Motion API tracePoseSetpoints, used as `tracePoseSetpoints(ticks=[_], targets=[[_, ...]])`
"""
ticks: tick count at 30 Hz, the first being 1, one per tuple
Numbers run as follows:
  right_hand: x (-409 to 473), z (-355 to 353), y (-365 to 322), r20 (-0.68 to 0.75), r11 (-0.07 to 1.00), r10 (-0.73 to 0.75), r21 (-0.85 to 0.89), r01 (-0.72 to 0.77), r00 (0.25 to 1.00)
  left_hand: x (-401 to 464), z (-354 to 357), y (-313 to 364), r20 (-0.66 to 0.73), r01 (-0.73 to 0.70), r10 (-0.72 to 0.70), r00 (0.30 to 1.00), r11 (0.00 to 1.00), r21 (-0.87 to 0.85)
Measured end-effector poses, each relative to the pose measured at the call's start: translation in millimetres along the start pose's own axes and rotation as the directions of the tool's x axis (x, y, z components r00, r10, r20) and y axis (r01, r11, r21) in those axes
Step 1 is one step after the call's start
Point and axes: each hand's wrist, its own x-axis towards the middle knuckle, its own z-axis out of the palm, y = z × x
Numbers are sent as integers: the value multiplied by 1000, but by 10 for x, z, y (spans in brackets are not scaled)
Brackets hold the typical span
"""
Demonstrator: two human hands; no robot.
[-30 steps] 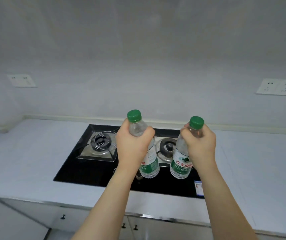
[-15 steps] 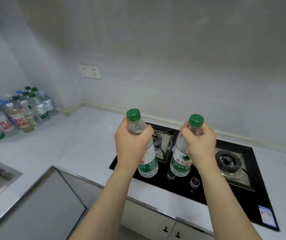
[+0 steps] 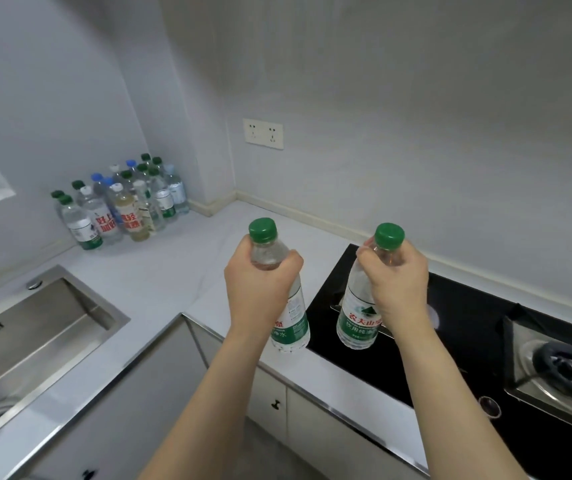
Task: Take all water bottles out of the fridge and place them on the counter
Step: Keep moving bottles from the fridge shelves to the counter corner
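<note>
The left hand (image 3: pixel 260 285) is wrapped around the shoulder of one green-capped bottle (image 3: pixel 286 320), and the right hand (image 3: pixel 397 282) is clenched the same way on a second bottle (image 3: pixel 359 317). Both bottles hang upright in the air, over the counter (image 3: pixel 173 271) and the near edge of the black stove (image 3: pixel 468 341). I'd say the main risk is setting one down on the stove: its metal burner (image 3: pixel 568 372) gives uneven footing, and a bottle could tip there. Another is the crowded group of bottles (image 3: pixel 121 202) in the far corner; pushing a new one in hard could knock several over like skittles. The sink (image 3: pixel 35 337) drops away to the left of the route, so a bottle set near its rim may roll in. Between the group and the stove lies a broad bare stretch of counter, well apart from both edges.
</note>
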Motion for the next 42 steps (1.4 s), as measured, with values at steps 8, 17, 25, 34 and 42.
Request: tracePoseSetpoints(ticks=[8,17,25,34,42], targets=[[485,520,317,74,997,25,76,-31,997,547,-3,-261,-61,45,-41,997,997,61],[1308,814,576,113,996,-2,86,-8,994,1349,358,-379,-92,25,-14,996,993,114],[1733,1023,837,148,997,37,67,-48,988,1811,526,-628,-94,48,-35,995,988,143],[1996,1655,1129,148,995,104,-15,-103,983,2420,311,-953,-104,92,-74,992,979,181],[2091,2748,1154,192,993,109,29,-117,975,3217,-382,-1178,-93,50,-32,995,978,204]])
